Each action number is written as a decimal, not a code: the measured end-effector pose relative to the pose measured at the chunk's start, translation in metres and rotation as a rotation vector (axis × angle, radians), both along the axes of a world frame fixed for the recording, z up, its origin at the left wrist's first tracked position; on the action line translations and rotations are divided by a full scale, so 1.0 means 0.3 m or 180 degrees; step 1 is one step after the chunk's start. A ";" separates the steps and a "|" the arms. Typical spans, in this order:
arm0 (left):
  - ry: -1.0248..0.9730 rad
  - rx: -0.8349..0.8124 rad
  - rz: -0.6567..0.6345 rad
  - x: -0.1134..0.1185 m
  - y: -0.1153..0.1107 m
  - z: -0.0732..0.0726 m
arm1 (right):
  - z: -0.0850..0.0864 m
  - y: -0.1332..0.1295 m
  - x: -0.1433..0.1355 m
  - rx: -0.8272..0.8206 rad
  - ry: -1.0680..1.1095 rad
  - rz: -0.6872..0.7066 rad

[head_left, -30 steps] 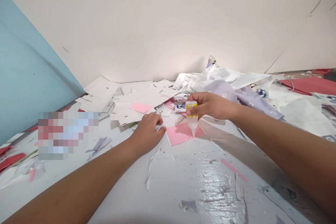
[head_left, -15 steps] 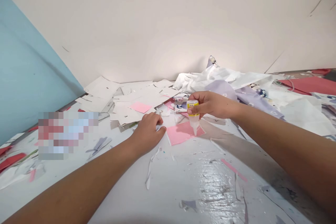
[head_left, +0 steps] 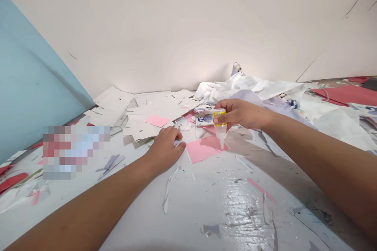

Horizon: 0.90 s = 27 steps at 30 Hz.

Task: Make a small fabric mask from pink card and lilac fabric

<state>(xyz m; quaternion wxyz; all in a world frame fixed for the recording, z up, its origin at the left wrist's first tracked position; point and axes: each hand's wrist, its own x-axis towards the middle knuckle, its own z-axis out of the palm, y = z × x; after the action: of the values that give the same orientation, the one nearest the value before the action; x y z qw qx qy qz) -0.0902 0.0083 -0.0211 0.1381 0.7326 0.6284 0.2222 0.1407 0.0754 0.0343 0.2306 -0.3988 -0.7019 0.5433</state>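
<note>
My right hand [head_left: 235, 113] grips a small clear glue bottle [head_left: 220, 125] with a yellow label, held upside down. Its narrow nozzle points at the right end of a pink rectangular piece [head_left: 203, 150] lying flat on the white surface; whether the tip touches, I cannot tell. A pale edge shows along the left side of the pink piece. At that left side rests my left hand [head_left: 169, 143], fingers loosely bent and thumb apart, nothing visible in it. The thumb tip is at the edge of the pink piece.
Pale card pieces [head_left: 141, 115] are heaped behind my left hand, a pink square [head_left: 158, 120] on top. Crumpled white and lilac cloth [head_left: 250, 86] lies against the wall. Red sheets [head_left: 350, 96] are at far right. Paper scraps [head_left: 167, 192] litter the surface. A blurred patch [head_left: 75, 153] is at left.
My right hand has moved the glue bottle slightly to the right and away from me, along the pink piece toward its right corner. My left hand has stayed in place.
</note>
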 end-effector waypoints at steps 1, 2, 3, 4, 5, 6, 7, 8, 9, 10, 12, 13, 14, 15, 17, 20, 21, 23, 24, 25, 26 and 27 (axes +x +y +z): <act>-0.0003 0.0005 -0.0008 0.000 0.000 0.000 | -0.002 -0.001 -0.002 -0.0016 0.0003 0.0024; -0.0004 0.0013 -0.0012 -0.001 0.000 0.000 | -0.002 -0.002 -0.003 -0.0023 0.0003 0.0030; -0.0007 0.0019 -0.0014 -0.001 0.001 0.000 | -0.003 -0.003 -0.004 -0.0027 0.0000 0.0032; -0.0009 0.0022 -0.0013 -0.002 0.001 0.000 | -0.002 -0.004 -0.005 -0.0031 -0.0008 0.0036; -0.0008 0.0023 -0.0013 -0.002 0.000 -0.001 | -0.002 -0.004 -0.005 -0.0035 -0.0022 0.0046; -0.0005 0.0024 -0.0010 -0.002 0.000 -0.002 | -0.001 -0.005 -0.005 -0.0035 -0.0042 0.0053; 0.0000 0.0026 -0.0013 -0.002 0.000 -0.002 | -0.001 -0.006 -0.005 -0.0029 -0.0065 0.0060; 0.0004 0.0031 -0.0017 -0.003 0.001 -0.003 | 0.000 -0.006 -0.005 -0.0015 -0.0087 0.0064; 0.0007 0.0037 -0.0025 -0.003 0.001 -0.004 | 0.000 -0.007 -0.005 0.0001 -0.0108 0.0066; 0.0010 0.0045 -0.0033 -0.003 0.001 -0.005 | -0.001 -0.007 -0.005 0.0016 -0.0127 0.0070; 0.0006 0.0051 -0.0037 -0.004 0.002 -0.006 | -0.002 -0.007 -0.005 0.0043 -0.0145 0.0090; 0.0004 0.0048 -0.0035 -0.004 0.002 -0.007 | -0.003 -0.007 -0.004 0.0055 -0.0153 0.0102; 0.0001 0.0044 -0.0030 -0.004 0.002 -0.007 | -0.003 -0.007 -0.004 0.0067 -0.0172 0.0112; 0.0001 0.0038 -0.0032 -0.004 0.003 -0.007 | -0.004 -0.006 -0.003 0.0093 -0.0192 0.0116; 0.0012 0.0034 -0.0037 -0.003 0.003 -0.006 | -0.004 -0.006 -0.002 0.0165 -0.0230 0.0119; 0.0029 0.0020 -0.0026 -0.001 0.003 -0.005 | 0.001 -0.008 -0.003 0.0279 -0.0290 0.0166; 0.0030 0.0007 -0.0016 -0.001 0.002 -0.005 | 0.003 -0.011 -0.006 0.0316 -0.0318 0.0183; 0.0027 -0.0014 -0.0010 0.000 0.001 -0.005 | 0.009 -0.019 -0.013 0.0399 -0.0405 0.0204; 0.0031 -0.0015 -0.0014 0.000 0.001 -0.005 | 0.013 -0.025 -0.017 0.0448 -0.0457 0.0211; 0.0035 -0.0006 -0.0020 0.000 0.000 -0.006 | 0.016 -0.032 -0.022 0.0506 -0.0507 0.0216; 0.0039 0.0002 -0.0023 0.000 0.000 -0.006 | 0.020 -0.040 -0.028 0.0569 -0.0557 0.0218; 0.0040 0.0004 -0.0025 0.000 0.000 -0.006 | 0.024 -0.047 -0.033 0.0640 -0.0607 0.0210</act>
<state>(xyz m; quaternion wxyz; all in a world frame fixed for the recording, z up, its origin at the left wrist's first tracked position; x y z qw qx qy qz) -0.0903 0.0081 -0.0228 0.1346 0.7365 0.6263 0.2174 0.1310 0.0611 0.0414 0.1836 -0.4002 -0.7843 0.4371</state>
